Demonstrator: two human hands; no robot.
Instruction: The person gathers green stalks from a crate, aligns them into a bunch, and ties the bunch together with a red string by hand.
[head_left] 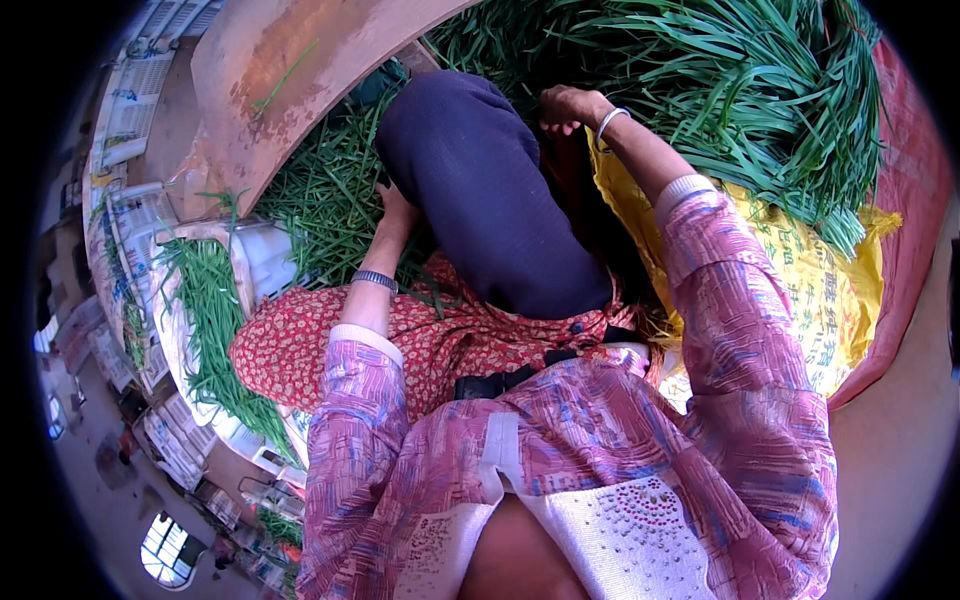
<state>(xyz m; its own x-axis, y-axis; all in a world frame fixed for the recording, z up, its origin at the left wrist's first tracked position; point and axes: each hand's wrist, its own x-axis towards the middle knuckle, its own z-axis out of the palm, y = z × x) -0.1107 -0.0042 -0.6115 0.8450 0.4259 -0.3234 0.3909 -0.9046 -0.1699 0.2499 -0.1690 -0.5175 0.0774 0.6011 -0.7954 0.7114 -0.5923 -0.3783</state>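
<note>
both hands are well apart, one on each side of my raised knee in dark blue trousers (490,190). left hand (393,205) reaches down into the loose green leaves (320,190) beside the knee; i cannot tell whether its fingers are closed on any. right hand (568,106), curled, with a silver bangle (608,120) at the wrist, rests at the edge of the big heap of long green leaves (720,90) lying on a yellow sack (800,280). white crates (255,262) with more greens stand at my left.
</note>
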